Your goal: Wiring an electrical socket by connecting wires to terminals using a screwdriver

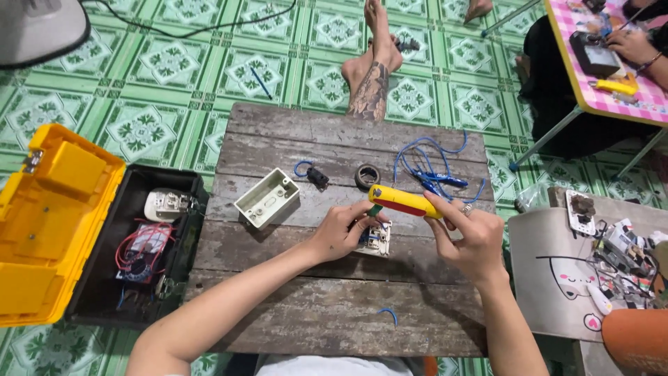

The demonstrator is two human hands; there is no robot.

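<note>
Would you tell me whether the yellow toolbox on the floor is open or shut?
Open: the toolbox has its yellow lid swung back to the left, exposing the black tray with red wires inside.

Both bare forearms extend forward from the lower edge of the view and converge toward the centre, the left forearm running diagonally from lower left and the right forearm rising more steeply from lower right. The left hand (346, 230) is held palm-down with the wrist nearly straight, its fingers curled inward and the fingertips bunched together in a pinch. The right hand (467, 237) sits just beside it, slightly higher, with the wrist bent, the back of the hand facing the camera and the fingers closed in a grasp, the index finger stretched toward the left hand.
</note>
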